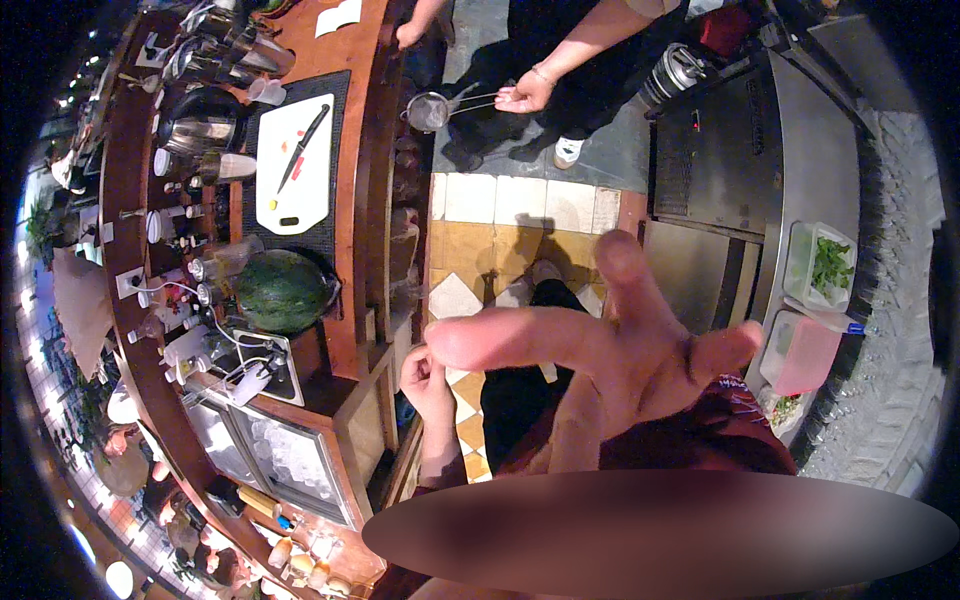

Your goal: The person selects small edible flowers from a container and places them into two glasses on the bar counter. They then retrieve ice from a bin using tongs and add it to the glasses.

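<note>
Watermelon, large, dark green and rounded (283, 290), sits on the brown wooden counter (358, 150), ahead and to the left of the person's two hands. The bare left hand (430, 387) is the nearer one: from it, the melon lies leftward and a little forward, across the counter's edge, with a clear gap between. The melon looks only slightly longer from left to right than from front to back, so its long axis is weak.

The left hand's fingers are loosely curled; a fingertip of the other hand covers part of them, so I cannot tell whether anything is pinched there. The bare right hand (640, 360) hangs close to the lens with its fingers spread wide, and nothing shows in its grasp; the melon is well off to its left.

Beyond the melon, a white rectangular cutting board (272, 150) lies on a black textured mat (341, 105). On it a black-handled knife (303, 150) rests slantwise, its handle pointing forward and right, its tip back toward the melon's side.
</note>
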`<state>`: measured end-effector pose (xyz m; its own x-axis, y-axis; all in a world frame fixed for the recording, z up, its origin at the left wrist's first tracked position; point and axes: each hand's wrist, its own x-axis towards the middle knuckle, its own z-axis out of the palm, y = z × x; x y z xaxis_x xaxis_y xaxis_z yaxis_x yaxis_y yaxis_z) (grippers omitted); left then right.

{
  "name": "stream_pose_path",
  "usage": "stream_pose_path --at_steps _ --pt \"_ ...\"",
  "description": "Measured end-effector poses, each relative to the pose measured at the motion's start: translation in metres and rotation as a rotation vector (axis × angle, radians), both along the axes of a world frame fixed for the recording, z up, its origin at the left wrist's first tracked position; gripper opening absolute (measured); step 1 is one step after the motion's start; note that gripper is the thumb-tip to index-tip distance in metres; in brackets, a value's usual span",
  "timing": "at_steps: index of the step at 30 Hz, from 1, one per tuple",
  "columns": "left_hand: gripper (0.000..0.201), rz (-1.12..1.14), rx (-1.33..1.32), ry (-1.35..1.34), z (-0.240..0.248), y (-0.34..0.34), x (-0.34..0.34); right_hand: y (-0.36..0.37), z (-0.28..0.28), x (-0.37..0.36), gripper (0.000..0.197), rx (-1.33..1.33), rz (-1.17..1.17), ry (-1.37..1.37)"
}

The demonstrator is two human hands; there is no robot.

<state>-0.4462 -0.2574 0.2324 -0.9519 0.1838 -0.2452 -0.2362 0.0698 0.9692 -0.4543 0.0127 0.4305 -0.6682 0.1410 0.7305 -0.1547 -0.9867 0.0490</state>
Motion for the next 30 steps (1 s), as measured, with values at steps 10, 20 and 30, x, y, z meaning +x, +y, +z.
stream_pose_path --at_steps 10,20,30 --pt "0.011 -0.003 0.115 -0.085 -0.097 -0.009 0.013 0.012 -0.150 0.036 0.059 -0.011 -0.331 -0.564" --pt "0.009 0.090 0.292 -0.099 -0.381 -0.049 -0.019 -0.044 -0.531 0.050 0.015 0.833 -0.524 -1.259" --pt "0.015 0.155 0.222 -0.125 -0.442 -0.094 -0.072 -0.061 -0.589 0.034 0.013 1.294 -0.278 -0.848"
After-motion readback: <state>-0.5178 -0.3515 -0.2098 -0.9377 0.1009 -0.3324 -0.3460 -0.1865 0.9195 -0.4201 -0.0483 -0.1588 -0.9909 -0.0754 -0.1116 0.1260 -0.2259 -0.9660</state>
